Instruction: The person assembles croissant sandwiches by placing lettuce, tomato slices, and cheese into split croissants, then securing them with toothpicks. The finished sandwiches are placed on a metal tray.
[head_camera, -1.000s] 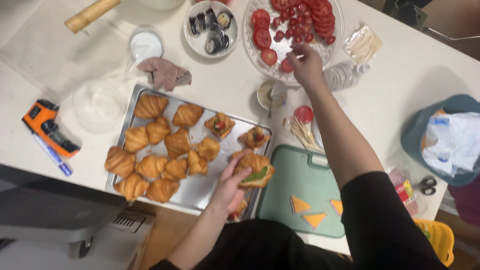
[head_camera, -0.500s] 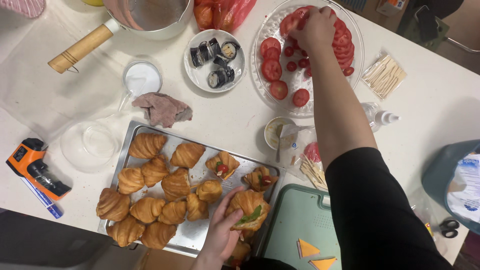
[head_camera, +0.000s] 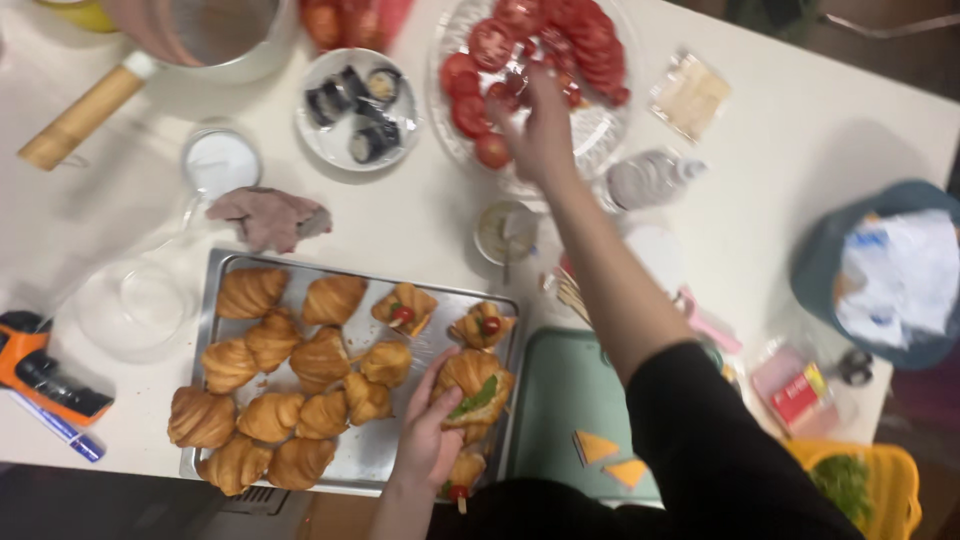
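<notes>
— How far along?
— Three filled croissants sit at the tray's (head_camera: 215, 300) right edge; about a dozen are plain.
— Hands?
— Left hand (head_camera: 428, 440) wraps a filled croissant (head_camera: 472, 385) there; right hand (head_camera: 540, 130) pinches, fingers nearly closed, at tomato slices (head_camera: 560, 40) on the glass plate (head_camera: 610, 130).

The baking tray (head_camera: 362, 455) is bare metal, dull silver with a brushed, faintly scratched sheen. The croissants (head_camera: 272, 417) on it look flaky and lightly glazed, golden brown. The filled croissant (head_camera: 473, 385) under the left hand (head_camera: 427, 440) shows the same crisp crust, with a matt green leaf in its slit. The tomato slices (head_camera: 560, 35) near the right hand (head_camera: 540, 130) are wet and glossy, lying on a clear glass plate (head_camera: 600, 130) with a patterned surface. The cutting board (head_camera: 565, 400) looks like matt green plastic. The pan handle (head_camera: 80, 118) is pale, smooth wood. The tabletop (head_camera: 420, 225) is white and matt.
</notes>
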